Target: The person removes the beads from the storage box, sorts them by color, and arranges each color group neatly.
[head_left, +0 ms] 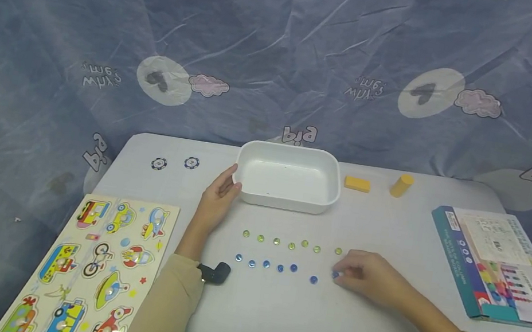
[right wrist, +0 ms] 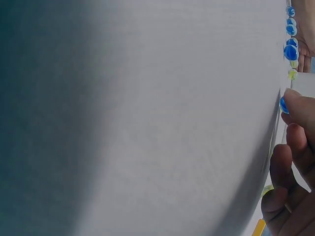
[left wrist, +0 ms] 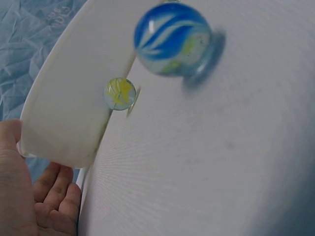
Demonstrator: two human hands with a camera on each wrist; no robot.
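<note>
My left hand (head_left: 216, 203) touches the left front corner of a white rectangular bin (head_left: 286, 204). In the left wrist view its thumb reaches the rim and its fingers lie loosely against the outside. Between thumb and fingertip, my right hand (head_left: 367, 276) pinches a blue swirl marble (right wrist: 284, 104) at the right end of a row. Several other blue marbles (head_left: 266, 264) line up to its left. Behind them runs a second row of yellow-green marbles (head_left: 276, 241), the rightmost yellow-green marble (head_left: 338, 251) close by my right fingertips.
A wooden vehicle puzzle board (head_left: 89, 271) lies at the left. Two poker chips (head_left: 159, 163) sit at the back left. Right of the bin are a flat yellow block (head_left: 357, 184) and an upright yellow cylinder (head_left: 401, 186). A teal-edged box (head_left: 506, 268) lies far right.
</note>
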